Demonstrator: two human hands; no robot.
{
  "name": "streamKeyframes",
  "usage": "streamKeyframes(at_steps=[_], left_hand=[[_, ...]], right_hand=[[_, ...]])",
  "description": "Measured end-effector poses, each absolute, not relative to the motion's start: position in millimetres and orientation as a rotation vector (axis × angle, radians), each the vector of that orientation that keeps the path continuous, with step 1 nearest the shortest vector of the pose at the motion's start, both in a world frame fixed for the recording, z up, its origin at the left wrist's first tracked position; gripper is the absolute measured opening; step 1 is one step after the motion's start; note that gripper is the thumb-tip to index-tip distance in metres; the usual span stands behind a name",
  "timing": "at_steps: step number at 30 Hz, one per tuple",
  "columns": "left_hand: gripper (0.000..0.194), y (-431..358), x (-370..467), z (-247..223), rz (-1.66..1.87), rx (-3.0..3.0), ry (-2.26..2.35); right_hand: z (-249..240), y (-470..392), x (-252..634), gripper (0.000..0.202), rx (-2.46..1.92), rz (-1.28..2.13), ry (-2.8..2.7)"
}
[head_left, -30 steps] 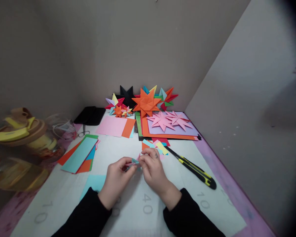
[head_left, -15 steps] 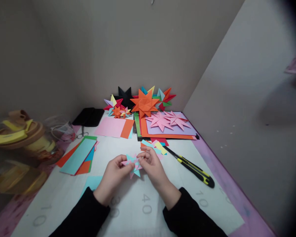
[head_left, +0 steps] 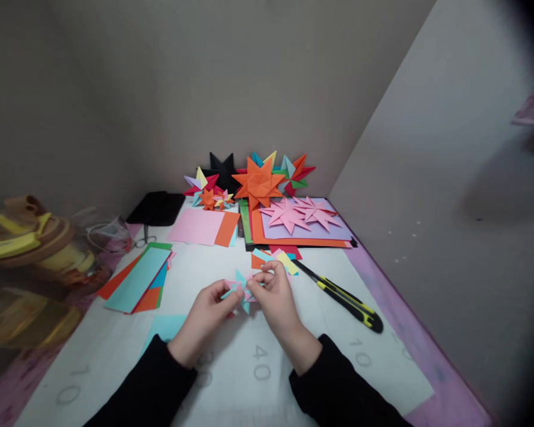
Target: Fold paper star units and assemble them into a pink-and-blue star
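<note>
A small pink and light-blue folded paper star [head_left: 241,287] is held above the white mat, between both hands. My left hand [head_left: 211,311] pinches its left side between thumb and fingers. From the right, my right hand [head_left: 273,296] grips the star's other side, thumb and index finger together. The fingertips cover parts of the star, and its points tilt at different angles. Just behind the right hand lie small strips of coloured paper [head_left: 286,263]. A yellow and black utility knife [head_left: 345,299] rests on the mat to the right.
Coloured paper strips [head_left: 137,279] fan out at left, near scissors [head_left: 145,239] and a black case [head_left: 155,209]. Larger folded stars, one orange [head_left: 258,182], stand against the wall. Pink stars [head_left: 287,214] lie on stacked sheets. A lidded jar [head_left: 48,249] stands far left.
The star has been turned in the fingers, so its points now face differently and more pink is hidden. Both hands stay on it. The whole view has shifted slightly.
</note>
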State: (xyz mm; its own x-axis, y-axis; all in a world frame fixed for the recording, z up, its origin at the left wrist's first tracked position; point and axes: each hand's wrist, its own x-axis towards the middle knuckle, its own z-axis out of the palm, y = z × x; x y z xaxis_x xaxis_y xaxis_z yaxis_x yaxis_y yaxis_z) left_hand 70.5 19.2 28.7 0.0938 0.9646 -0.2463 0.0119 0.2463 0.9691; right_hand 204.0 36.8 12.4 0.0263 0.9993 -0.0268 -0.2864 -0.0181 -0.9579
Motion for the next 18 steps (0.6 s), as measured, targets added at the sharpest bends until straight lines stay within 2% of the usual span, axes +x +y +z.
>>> streamKeyframes(at_steps=[4,13,18], left_hand=[[0.025,18.8,68.5,32.4,0.985,1.058,1.257],[0.027,20.1,66.5,27.7,0.964,1.082,1.258],[0.028,19.4,68.1,27.8,0.896,1.131,1.278]], right_hand=[[13.5,37.6,208.7,0.027,-1.062,1.354,-0.898],[9.9,35.3,203.8,0.038,-1.034,1.438,-0.996],[9.4,35.2,202.7,0.036,-1.013,1.378,-0.982]])
